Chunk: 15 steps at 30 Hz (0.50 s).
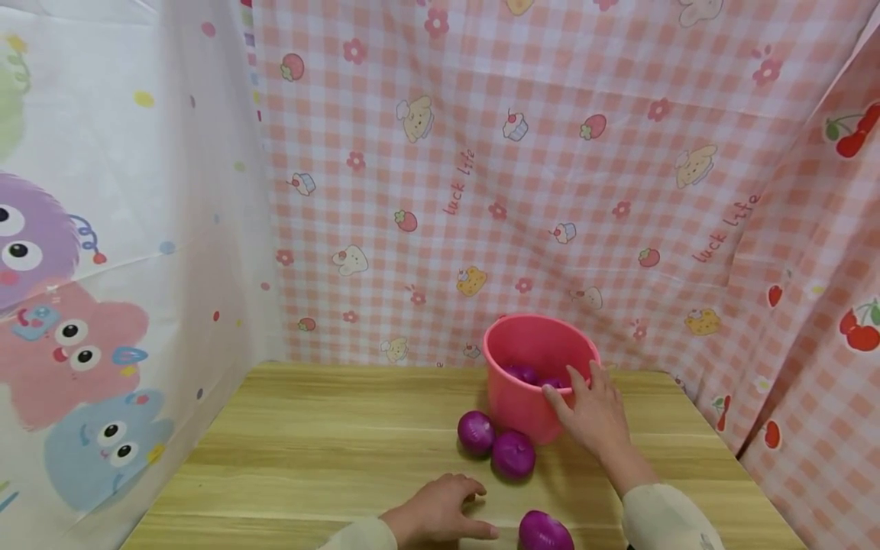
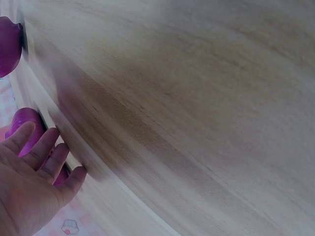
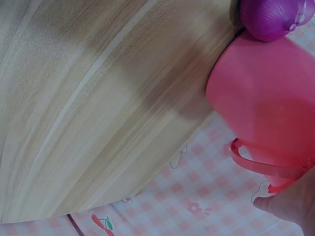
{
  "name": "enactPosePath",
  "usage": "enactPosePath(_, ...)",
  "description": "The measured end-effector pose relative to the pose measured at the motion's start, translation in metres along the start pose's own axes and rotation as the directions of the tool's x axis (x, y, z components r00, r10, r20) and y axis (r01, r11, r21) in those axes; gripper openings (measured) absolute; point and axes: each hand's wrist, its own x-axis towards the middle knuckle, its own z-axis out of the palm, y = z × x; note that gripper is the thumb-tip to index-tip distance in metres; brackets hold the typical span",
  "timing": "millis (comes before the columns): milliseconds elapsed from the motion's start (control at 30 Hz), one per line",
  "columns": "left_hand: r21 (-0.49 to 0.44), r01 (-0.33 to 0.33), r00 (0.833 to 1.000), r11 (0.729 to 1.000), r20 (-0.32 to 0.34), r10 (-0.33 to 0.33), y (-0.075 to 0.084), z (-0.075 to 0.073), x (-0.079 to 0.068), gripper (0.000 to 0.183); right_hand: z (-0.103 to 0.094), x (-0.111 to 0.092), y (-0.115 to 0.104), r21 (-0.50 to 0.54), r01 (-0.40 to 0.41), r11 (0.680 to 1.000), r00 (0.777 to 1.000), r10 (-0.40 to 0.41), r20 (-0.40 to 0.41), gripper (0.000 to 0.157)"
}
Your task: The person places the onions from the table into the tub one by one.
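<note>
A pink bucket [image 1: 525, 416] stands near the back of the table, with several purple onions [image 1: 525, 374] visible inside. My right hand [image 1: 596, 412] is at its right front rim, fingers spread and fingertips over the opening; no onion shows in it. In the right wrist view, part of that hand [image 3: 290, 201] appears near the bucket's handle [image 3: 266, 167]. Two purple onions, one [image 1: 476, 433] left of the other [image 1: 513, 456], sit before the bucket. Low over the table, my left hand [image 1: 440, 510] has its fingers apart, holding nothing, left of a third onion [image 1: 546, 531].
The wooden table [image 1: 330, 451] spreads out to the left of the bucket. A pink checked cloth [image 1: 440, 191] hangs behind it, another printed cloth [image 1: 818, 367] on the right, and a white cartoon cloth [image 1: 199, 191] on the left.
</note>
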Motion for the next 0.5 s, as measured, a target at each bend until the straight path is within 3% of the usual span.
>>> enactPosePath(300, 0.008, -0.008, 1.000, 1.000, 0.021, 0.008, -0.0017, 0.0004, 0.0025, 0.050, -0.0002, -0.0028, 0.0006, 0.004, -0.002, 1.000, 1.000, 0.002, 0.002, 0.085)
enactPosePath(500, 0.027, -0.028, 1.000, 0.999, 0.001, 0.028, -0.0032, 0.0015, 0.0044, 0.048, -0.0002, -0.0022, 0.0001, -0.006, -0.004, 1.000, 1.000, 0.004, 0.002, 0.085)
